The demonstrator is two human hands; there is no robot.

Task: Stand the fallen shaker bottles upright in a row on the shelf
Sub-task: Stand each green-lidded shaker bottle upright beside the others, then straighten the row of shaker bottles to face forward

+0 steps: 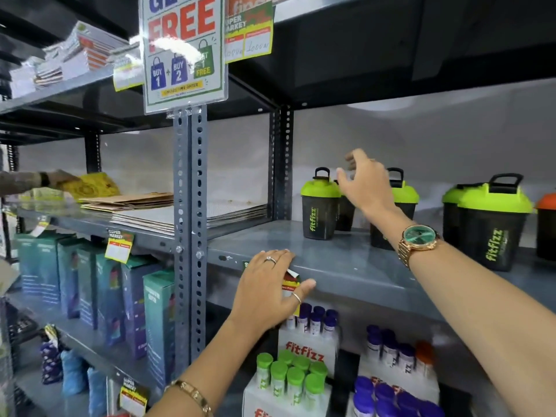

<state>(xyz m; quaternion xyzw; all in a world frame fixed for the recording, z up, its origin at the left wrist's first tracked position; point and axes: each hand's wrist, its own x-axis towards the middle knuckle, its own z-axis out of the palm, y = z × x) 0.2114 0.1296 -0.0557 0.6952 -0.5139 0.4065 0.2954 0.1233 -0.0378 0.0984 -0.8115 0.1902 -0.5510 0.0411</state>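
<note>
Shaker bottles [319,206]: all visible ones upright on the shelf [346,266], ranged from 1 to 3 o'clock. Right hand [365,183]: empty, fingers spread wide, reaching between two, likely to straighten the row. Left hand [266,288]: flat on the shelf edge, bracing.

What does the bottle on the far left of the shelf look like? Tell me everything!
The leftmost shaker bottle is a dark, smoky plastic cup with a bright green dome lid and a black loop handle on top. Green "fitfizz" lettering runs up its side. It stands upright on the grey metal shelf, near the post. Another bottle sits just behind it. The right hand is open beside its lid and does not seem to touch it.
</note>
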